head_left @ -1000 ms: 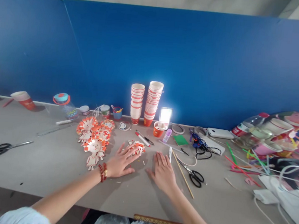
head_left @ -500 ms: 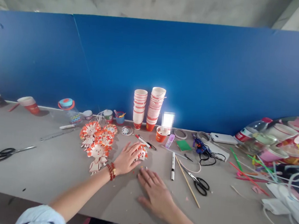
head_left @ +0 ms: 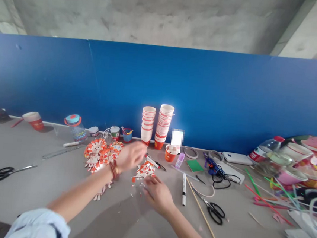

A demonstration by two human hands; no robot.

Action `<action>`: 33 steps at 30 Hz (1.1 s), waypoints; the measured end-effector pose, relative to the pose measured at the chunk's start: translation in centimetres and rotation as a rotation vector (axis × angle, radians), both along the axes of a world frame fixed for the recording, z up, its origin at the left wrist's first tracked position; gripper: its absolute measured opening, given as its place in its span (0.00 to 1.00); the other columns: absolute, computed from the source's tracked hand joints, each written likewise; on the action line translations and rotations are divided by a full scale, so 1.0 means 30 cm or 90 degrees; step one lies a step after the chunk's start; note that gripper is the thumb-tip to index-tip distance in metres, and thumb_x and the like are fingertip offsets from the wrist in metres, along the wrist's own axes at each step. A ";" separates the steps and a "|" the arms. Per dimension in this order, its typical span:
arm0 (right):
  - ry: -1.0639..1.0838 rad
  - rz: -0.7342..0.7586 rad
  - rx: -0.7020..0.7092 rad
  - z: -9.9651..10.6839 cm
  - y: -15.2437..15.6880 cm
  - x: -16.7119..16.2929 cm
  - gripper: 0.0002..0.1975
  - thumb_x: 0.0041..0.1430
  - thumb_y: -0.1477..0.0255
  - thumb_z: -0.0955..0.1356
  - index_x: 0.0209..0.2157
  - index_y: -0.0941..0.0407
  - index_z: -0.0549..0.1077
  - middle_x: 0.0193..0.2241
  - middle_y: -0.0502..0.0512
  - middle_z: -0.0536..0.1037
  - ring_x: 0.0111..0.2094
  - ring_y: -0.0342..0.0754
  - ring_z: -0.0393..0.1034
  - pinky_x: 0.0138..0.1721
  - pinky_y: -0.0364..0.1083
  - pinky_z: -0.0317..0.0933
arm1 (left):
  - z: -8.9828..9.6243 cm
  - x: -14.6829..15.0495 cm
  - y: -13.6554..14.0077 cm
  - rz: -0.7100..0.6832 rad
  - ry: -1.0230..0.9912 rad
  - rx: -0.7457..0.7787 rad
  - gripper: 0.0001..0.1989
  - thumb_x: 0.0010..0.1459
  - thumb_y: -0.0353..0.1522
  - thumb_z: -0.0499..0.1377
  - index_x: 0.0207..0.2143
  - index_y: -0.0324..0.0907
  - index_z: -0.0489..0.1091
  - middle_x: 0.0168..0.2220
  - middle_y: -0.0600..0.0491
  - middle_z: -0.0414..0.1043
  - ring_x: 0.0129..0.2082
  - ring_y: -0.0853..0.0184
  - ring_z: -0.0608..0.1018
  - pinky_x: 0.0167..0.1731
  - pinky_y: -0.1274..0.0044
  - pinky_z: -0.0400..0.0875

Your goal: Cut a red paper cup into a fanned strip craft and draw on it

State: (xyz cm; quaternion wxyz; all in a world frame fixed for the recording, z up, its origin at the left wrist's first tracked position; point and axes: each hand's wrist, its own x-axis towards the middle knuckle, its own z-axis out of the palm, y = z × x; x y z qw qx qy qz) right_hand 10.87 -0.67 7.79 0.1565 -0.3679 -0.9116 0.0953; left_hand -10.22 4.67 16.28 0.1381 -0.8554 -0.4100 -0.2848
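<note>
My left hand (head_left: 132,157), smeared by motion, is lifted above the table in front of the cup stacks; its fingers cannot be made out clearly. My right hand (head_left: 159,194) rests low on the table with its fingers loosely apart, at the near edge of a small heap of orange and white paper scraps (head_left: 144,169). Small bits lie near its fingertips. Left of the heap, partly behind my left forearm, are several paper cutout figures with orange fringed heads (head_left: 95,148). Behind my left hand rise two stacks of paper cups (head_left: 147,123).
Scissors (head_left: 215,211), a wooden stick (head_left: 201,209) and a marker (head_left: 184,189) lie on the right. A small orange cup (head_left: 170,154) and a glue stick (head_left: 180,160) stand behind the scraps. Cups, straws and a bottle (head_left: 264,150) crowd the far right. Other scissors (head_left: 4,173) lie left.
My left hand has lifted off the scraps and moved up and left. My right hand has come closer to the scraps, which are now more exposed. The view has tilted up.
</note>
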 end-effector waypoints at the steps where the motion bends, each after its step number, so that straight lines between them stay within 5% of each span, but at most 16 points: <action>1: 0.009 0.046 -0.004 0.003 -0.019 -0.013 0.16 0.63 0.70 0.64 0.51 0.52 0.72 0.52 0.53 0.74 0.52 0.50 0.67 0.53 0.47 0.62 | 0.080 -0.005 0.072 0.037 -0.023 0.019 0.16 0.66 0.32 0.45 0.48 0.40 0.69 0.51 0.45 0.70 0.52 0.61 0.70 0.55 0.68 0.64; 4: 0.015 0.093 -0.007 -0.009 -0.056 -0.043 0.14 0.60 0.71 0.66 0.48 0.50 0.74 0.52 0.51 0.74 0.50 0.52 0.68 0.51 0.49 0.64 | 0.274 -0.019 0.282 0.114 -0.047 0.044 0.19 0.66 0.32 0.44 0.56 0.37 0.63 0.58 0.41 0.63 0.58 0.55 0.62 0.57 0.60 0.58; 8: 0.072 0.038 -0.006 -0.048 -0.073 -0.036 0.15 0.61 0.74 0.64 0.48 0.52 0.74 0.51 0.52 0.75 0.49 0.51 0.68 0.50 0.47 0.64 | 0.390 -0.044 0.449 0.116 0.033 0.011 0.14 0.65 0.31 0.48 0.41 0.40 0.73 0.43 0.45 0.75 0.49 0.56 0.68 0.47 0.67 0.66; 11: 0.101 0.035 -0.002 -0.072 -0.087 -0.015 0.14 0.60 0.75 0.64 0.46 0.51 0.74 0.50 0.52 0.75 0.48 0.50 0.69 0.49 0.47 0.64 | 0.424 -0.066 0.484 0.095 0.105 -0.013 0.14 0.63 0.30 0.48 0.33 0.41 0.74 0.34 0.48 0.75 0.43 0.60 0.71 0.39 0.73 0.67; 19: 0.130 0.051 0.013 -0.100 -0.099 -0.014 0.12 0.61 0.75 0.64 0.44 0.51 0.74 0.49 0.53 0.75 0.46 0.50 0.70 0.49 0.48 0.63 | 0.496 -0.072 0.500 0.060 0.208 -0.030 0.13 0.60 0.29 0.49 0.35 0.39 0.74 0.35 0.48 0.75 0.42 0.61 0.72 0.40 0.74 0.65; 33: 0.151 0.064 0.024 -0.113 -0.091 -0.015 0.12 0.60 0.78 0.63 0.41 0.52 0.75 0.46 0.53 0.77 0.44 0.50 0.70 0.48 0.48 0.64 | 0.562 -0.077 0.477 0.071 0.119 0.016 0.12 0.62 0.31 0.50 0.36 0.39 0.74 0.34 0.48 0.73 0.40 0.61 0.73 0.38 0.73 0.65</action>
